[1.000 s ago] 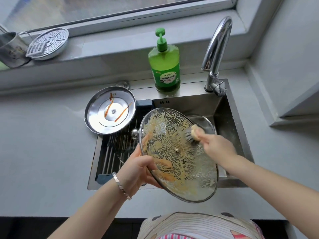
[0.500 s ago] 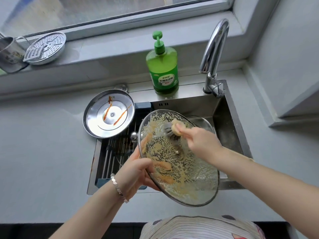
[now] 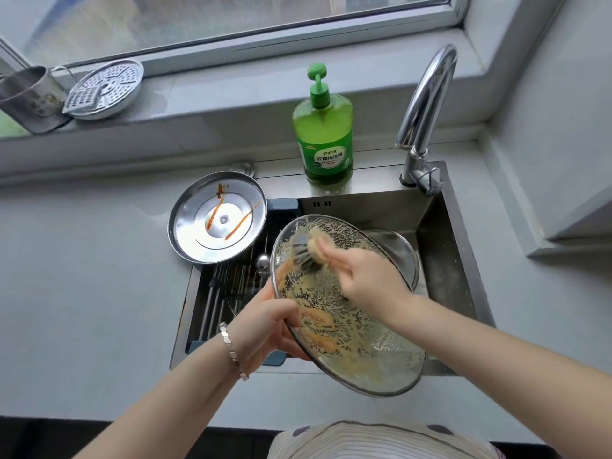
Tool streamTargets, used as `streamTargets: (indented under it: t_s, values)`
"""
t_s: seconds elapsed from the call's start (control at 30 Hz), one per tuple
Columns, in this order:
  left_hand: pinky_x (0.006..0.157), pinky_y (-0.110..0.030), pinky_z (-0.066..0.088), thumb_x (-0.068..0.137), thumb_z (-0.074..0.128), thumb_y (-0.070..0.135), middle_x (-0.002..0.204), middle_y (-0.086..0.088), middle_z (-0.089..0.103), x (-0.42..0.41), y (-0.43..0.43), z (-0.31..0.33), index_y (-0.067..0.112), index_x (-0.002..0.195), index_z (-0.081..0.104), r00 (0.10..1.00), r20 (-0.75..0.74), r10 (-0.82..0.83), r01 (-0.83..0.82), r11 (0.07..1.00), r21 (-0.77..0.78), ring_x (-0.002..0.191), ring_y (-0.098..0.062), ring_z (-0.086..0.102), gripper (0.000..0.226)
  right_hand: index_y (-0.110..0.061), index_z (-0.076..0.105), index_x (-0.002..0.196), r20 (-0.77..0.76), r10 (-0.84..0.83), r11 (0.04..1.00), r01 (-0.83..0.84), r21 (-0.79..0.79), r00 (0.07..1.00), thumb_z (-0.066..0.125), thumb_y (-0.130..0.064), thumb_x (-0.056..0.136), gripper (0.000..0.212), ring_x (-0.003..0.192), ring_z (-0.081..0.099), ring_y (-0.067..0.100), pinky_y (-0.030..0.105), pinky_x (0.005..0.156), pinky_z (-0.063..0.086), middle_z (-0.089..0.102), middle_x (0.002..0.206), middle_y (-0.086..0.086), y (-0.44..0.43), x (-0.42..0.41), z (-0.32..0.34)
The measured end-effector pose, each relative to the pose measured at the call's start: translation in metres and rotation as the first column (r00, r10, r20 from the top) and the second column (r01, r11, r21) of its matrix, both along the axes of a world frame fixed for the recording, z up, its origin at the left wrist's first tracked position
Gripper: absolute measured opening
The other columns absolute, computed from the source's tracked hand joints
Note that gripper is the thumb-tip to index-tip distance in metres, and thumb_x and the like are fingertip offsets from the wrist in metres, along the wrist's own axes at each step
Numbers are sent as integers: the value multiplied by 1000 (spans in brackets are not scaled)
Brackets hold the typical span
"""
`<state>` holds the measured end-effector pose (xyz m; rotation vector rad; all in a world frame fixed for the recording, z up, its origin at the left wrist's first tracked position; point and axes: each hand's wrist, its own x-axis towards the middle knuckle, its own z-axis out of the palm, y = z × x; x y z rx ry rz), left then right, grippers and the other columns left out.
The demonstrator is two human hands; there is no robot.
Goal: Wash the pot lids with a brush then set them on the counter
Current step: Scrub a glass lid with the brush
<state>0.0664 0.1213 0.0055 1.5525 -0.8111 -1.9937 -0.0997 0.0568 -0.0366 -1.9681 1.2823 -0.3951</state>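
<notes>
Glass lid [image 3: 357,336] scrubbed above the sink [image 3: 447,260]
Fingers of the left hand [image 3: 268,329] grip the tilted lid's left rim; the right hand [image 3: 367,279] clasps the brush [image 3: 306,248] against its far part. A stained steel lid [image 3: 217,217] sits far left.

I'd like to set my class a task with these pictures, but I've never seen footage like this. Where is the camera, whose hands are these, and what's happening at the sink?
There is no machine here. A person works with bare hands, and one wide-angle camera worn on their head looks down, so both arms enter from the bottom edge. The left hand grips the rim of a glass lid, which is smeared with yellowish residue and held tilted over the sink. The right hand holds a brush against it. A steel lid streaked with orange lies inside up at the sink's far left corner, partly on the counter. Another lid lies in the sink. Behind stand a green soap bottle and the tap.
</notes>
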Motion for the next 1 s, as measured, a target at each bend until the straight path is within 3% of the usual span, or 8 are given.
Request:
streamTargets:
  t_s: [0.1,0.2,0.3,0.43,0.5,0.63,0.8,1.0]
  values:
    - [53,-43,58,59,44,-3,102,-16,70,1,0,-3,40,137,29,1000,8,7,-7,1000,-3,86,-49,65,91,-45,43,131,39,-15,999,14,43,999,45,-23,97,41,84,64,21,36,70,53,68,106,-7,-7,-14,-8]
    - [50,-40,56,59,43,-3,103,-21,69,-1,-1,2,43,136,27,1000,-28,-2,2,1000,-1,82,-49,65,92,-38,45,134,-53,-410,891,412,189,911,55,-25,91,47,109,60,25,32,85,48,64,120,-1,-24,-66,-44]
    - [47,-39,55,63,42,-7,101,-24,68,-4,-7,-1,38,138,29,994,-75,74,-74,997,3,76,-47,66,89,-7,54,125,-2,-767,565,677,472,641,62,-30,88,44,85,59,20,22,60,44,65,102,9,-14,-103,-66]
    - [61,-54,55,70,36,-13,102,-28,67,-9,-19,-13,37,138,30,976,-138,168,-168,986,13,74,-47,67,85,-11,51,80,-2,-921,123,296,947,390,63,-43,81,34,31,28,4,11,25,16,56,56,5,3,-118,-69]
    - [67,-57,53,64,42,-9,105,-28,66,-13,-25,-16,36,139,29,972,-150,182,-181,983,20,79,-49,66,89,-12,57,77,91,-923,153,140,978,374,57,-34,88,25,29,29,3,13,28,20,59,51,0,6,-116,-68]
    - [55,-45,57,73,35,-13,88,-22,70,-20,-41,-19,22,138,30,969,-98,226,-219,973,71,67,-40,68,74,-11,63,86,112,-910,230,262,937,399,58,-17,87,8,55,41,14,25,56,29,70,61,4,-3,-119,-72]
    - [51,-38,55,84,30,-15,84,-20,65,-27,-58,-43,6,127,39,959,205,196,-240,946,219,65,-32,66,49,-8,61,78,226,-922,372,555,744,315,67,-2,77,8,42,53,15,15,37,35,63,49,-2,-21,-140,-54]
    - [65,-35,56,91,35,-11,97,-19,62,-30,-59,-54,7,126,47,945,311,101,-181,954,239,86,-31,65,41,-14,61,62,152,-786,609,708,357,599,67,2,78,23,63,57,19,29,64,44,62,62,1,-19,-155,-38]
